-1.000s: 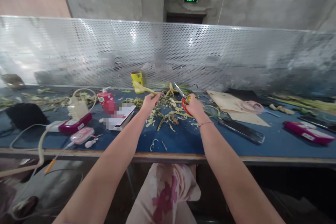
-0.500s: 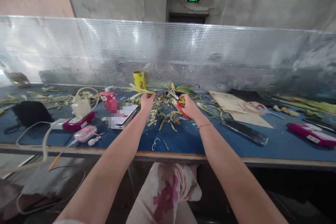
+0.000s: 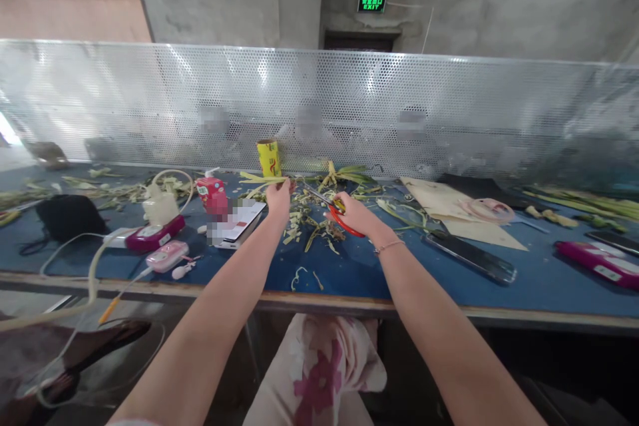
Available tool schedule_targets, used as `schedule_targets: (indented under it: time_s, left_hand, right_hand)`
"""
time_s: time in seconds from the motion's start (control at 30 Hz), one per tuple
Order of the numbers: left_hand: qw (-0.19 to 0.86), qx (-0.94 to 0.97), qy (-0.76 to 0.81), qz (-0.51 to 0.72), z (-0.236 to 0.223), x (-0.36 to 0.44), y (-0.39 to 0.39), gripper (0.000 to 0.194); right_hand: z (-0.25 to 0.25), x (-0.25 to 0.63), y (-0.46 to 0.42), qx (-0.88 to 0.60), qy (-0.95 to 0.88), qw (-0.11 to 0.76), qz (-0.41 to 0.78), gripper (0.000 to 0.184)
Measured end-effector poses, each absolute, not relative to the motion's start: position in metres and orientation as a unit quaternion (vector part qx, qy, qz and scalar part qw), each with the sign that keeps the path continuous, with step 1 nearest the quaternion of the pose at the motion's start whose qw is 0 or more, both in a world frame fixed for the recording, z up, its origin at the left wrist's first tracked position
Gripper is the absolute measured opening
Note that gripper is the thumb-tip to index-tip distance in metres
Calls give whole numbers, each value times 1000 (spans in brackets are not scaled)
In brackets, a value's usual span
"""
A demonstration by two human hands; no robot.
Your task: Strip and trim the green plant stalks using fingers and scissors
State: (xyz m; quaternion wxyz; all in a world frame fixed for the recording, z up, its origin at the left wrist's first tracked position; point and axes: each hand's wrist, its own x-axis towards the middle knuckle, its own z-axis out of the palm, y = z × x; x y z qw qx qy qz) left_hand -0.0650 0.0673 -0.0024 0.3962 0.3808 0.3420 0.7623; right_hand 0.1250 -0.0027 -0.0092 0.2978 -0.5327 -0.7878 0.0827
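Pale green plant stalks stick out to the left from my left hand, whose fingers are pinched round them. My right hand is wrapped round the red-handled scissors. Their metal blades point up and left, with the tips close to my left fingers; whether they touch the stalks I cannot make out. Below and between my hands lies a scatter of cut plant pieces on the blue table. More stalks with green leaves lie just behind the scissors.
A yellow can stands behind my left hand. To the left are a red drink pouch, a phone on a white box and a purple device. Rightward lie a dark phone and brown paper. A perforated metal screen runs along the back.
The scissors have turned flatter, and their tips have come nearer my left hand. The stalks in my left hand lie more level. The whole view has shifted slightly.
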Motion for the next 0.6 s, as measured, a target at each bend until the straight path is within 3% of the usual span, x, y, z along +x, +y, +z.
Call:
schedule_targets:
  time_s: [0.6]
  left_hand:
    - [461, 422, 272, 731, -4, -50, 57, 8]
  right_hand:
    - [-10, 118, -3, -560, -755, 338, 58, 58]
